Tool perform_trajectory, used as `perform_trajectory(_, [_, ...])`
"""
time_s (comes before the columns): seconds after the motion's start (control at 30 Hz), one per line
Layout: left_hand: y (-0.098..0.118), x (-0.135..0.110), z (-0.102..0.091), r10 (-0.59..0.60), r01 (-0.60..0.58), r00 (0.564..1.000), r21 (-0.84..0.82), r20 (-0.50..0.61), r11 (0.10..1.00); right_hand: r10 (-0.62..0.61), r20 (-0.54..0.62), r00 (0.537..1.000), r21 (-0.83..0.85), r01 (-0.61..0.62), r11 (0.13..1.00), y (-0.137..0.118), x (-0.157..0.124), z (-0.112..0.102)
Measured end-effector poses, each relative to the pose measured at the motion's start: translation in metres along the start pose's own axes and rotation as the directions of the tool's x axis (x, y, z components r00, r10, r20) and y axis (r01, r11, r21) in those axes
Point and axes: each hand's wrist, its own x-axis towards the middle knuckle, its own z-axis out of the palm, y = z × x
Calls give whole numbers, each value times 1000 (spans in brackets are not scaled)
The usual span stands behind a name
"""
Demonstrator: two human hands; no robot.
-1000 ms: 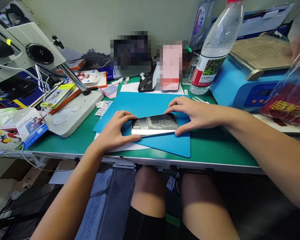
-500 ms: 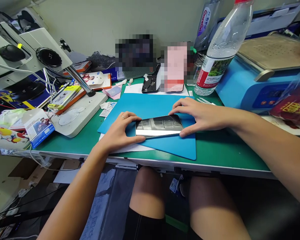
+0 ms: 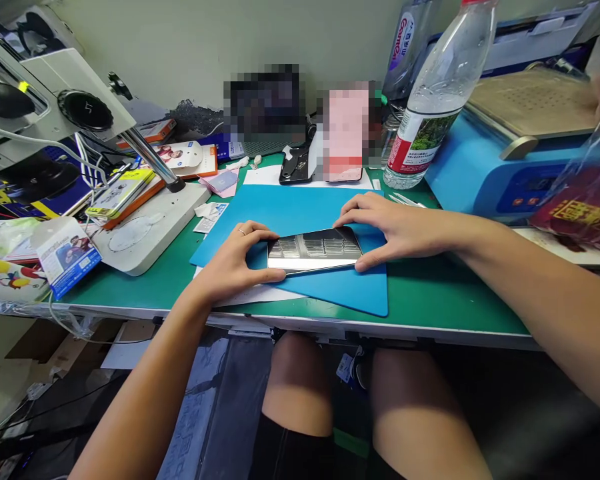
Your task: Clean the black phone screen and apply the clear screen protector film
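Between my two hands is a smartphone (image 3: 314, 251), screen up and lying sideways, its glossy dark face full of bright reflections. My left hand (image 3: 240, 260) grips its left end, thumb on the near edge and fingers on the far edge. At the right end my right hand (image 3: 385, 227) holds it the same way, thumb and fingers on opposite edges. Under the phone is a blue mat (image 3: 350, 297), set at an angle on the green bench top (image 3: 445, 293). Whether the phone rests flat on the mat or sits slightly raised, I cannot tell.
A microscope stand (image 3: 150, 240) with boxes on its base is on the left. At the back lie a black phone part (image 3: 296, 165) and a pink-screened phone (image 3: 347, 133). A water bottle (image 3: 430, 113) and a blue machine (image 3: 480, 167) stand to the right.
The whole view has shifted slightly, so everything appears a little further left. Both hands keep the same hold on the smartphone.
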Motion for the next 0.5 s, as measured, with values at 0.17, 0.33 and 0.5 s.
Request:
perform_trajectory(0.17, [1, 0, 1, -12, 12, 1000, 4, -10, 1000, 18, 5, 1000, 7, -18, 1000, 1, 0, -1])
perform_trajectory(0.33, [1, -2, 2, 23, -24, 1000, 76, 5, 997, 23, 5, 1000, -7, -23, 1000, 0, 0, -1])
perform_trajectory(0.5, [2, -3, 2, 52, -52, 999, 94, 5, 994, 25, -19, 999, -6, -25, 1000, 0, 0, -1])
